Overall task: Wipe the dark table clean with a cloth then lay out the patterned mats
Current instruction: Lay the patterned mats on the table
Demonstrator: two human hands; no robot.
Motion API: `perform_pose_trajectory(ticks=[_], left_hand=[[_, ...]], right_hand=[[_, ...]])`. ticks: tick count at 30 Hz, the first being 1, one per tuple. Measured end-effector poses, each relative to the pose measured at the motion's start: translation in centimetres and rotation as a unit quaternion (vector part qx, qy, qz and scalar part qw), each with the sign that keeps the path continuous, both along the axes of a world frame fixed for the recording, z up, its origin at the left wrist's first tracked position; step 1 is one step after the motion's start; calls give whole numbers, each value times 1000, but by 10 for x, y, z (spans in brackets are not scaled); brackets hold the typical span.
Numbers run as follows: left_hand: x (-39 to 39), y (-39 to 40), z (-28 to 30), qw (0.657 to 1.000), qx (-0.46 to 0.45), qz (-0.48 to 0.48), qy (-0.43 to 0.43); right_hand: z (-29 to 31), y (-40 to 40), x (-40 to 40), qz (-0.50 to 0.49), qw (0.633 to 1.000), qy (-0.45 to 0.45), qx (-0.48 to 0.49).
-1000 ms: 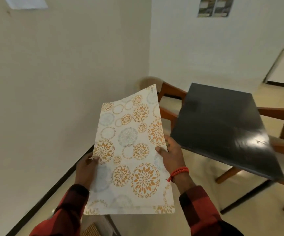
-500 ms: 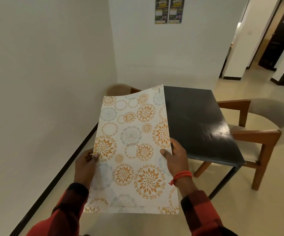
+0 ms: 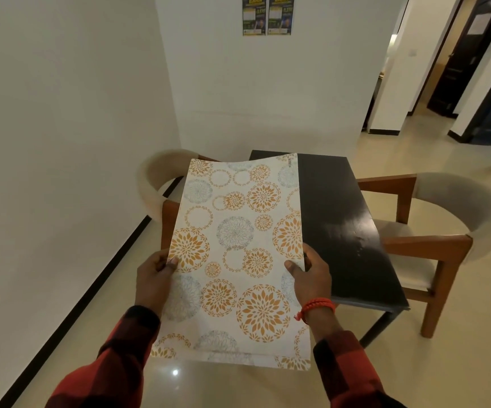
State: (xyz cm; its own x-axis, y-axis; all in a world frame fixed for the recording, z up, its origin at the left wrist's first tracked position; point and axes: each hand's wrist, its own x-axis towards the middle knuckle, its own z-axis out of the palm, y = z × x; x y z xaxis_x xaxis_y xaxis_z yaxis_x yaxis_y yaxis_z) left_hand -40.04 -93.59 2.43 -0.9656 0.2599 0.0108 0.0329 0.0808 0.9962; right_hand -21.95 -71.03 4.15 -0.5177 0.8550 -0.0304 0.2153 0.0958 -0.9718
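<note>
Hands, left (image 3: 153,278) and right (image 3: 312,275), grip patterned mat (image 3: 238,260) by side edges, held above dark table (image 3: 341,225).

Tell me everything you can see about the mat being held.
The mat is a thin white sheet printed with orange and grey floral circles, with small lettering at its far right corner. It looks flexible, its far edge slightly wavy. It is held in the air, long side pointing away, the left hand and right hand gripping its side edges. Its far part hides the left side of the dark table.
</note>
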Motion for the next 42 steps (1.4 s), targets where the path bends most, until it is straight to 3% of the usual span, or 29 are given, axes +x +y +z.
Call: perform_pose_trajectory(ticks=[13, 30, 42], left_hand=[[-34, 94, -20, 1000, -2, 3, -25], [-179, 208, -78, 986, -63, -118, -102], [-252, 272, -74, 987, -44, -121, -91]], right_hand=[[-19, 91, -23, -63, 998, -30, -3], [-63, 176, -145, -206, 971, -121, -27], [-57, 236, -200, -217, 965, -143, -14]])
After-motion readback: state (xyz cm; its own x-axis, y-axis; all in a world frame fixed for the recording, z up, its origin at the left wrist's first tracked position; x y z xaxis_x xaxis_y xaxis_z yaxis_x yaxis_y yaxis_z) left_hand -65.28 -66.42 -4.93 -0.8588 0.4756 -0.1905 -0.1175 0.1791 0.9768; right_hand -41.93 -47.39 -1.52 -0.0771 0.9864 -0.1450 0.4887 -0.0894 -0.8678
